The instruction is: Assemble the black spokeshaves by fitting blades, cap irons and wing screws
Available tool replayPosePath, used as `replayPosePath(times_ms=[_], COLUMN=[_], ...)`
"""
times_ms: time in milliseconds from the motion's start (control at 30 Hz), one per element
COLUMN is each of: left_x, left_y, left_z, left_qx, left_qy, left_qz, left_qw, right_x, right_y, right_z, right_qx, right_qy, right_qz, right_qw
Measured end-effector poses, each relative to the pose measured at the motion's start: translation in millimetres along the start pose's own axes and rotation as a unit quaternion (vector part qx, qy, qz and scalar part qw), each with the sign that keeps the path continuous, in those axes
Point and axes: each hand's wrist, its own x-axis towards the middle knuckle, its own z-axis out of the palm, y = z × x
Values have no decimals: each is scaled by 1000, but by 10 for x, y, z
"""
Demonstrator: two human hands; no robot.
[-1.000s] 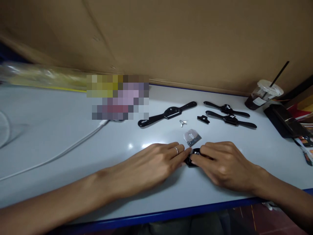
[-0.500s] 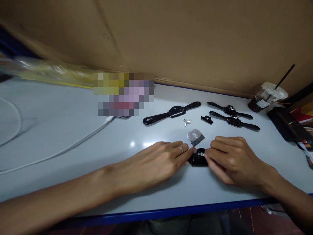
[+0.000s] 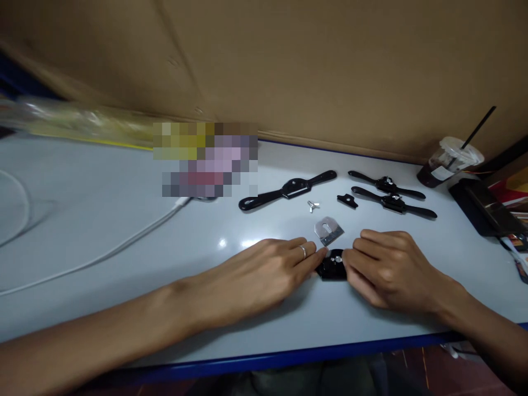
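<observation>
A black spokeshave [image 3: 332,268] lies on the table between my hands, with its middle body and a silver screw showing; both its handles are hidden. My left hand [image 3: 284,269], with a ring on one finger, is closed around its left side. At its right side, close to the screw, my right hand [image 3: 385,269] has its fingers curled and pinched. Just beyond the body lies a flat silver blade [image 3: 329,230] with a slot. Farther back are a silver wing screw [image 3: 313,206], a small black cap plate [image 3: 347,201] and a spokeshave without its blade [image 3: 295,187].
Two more spokeshaves [image 3: 394,204] rest at the back right. Behind them stands a plastic cup [image 3: 443,165] with a straw, beside a black case [image 3: 474,209]. A white cable [image 3: 124,250] crosses the left. Cardboard [image 3: 313,71] borders the back; the table's blue edge [image 3: 289,355] is nearest.
My right hand's fingers have drawn back to the right from over the screw, uncovering more of the spokeshave's body. My left hand keeps its hold. The camera view has shifted slightly.
</observation>
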Motion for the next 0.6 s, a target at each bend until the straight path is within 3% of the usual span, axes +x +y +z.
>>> replayPosePath(times_ms=[333,467,533,600], left_x=[24,22,18,10], left_y=[5,-1,-10,-20], left_z=[-14,-11,-9,-10], left_qx=[6,7,6,1], left_qy=[5,2,-7,-19], left_qz=[9,8,6,2], left_qw=[1000,1000,1000,1000], right_x=[-9,-15,-17,-21], right_y=[-4,27,69,118], right_z=[14,-39,-106,-184], right_qx=[22,47,61,70], right_qy=[-6,20,-10,-80], right_qz=[3,10,44,88], right_qw=[1000,999,997,990])
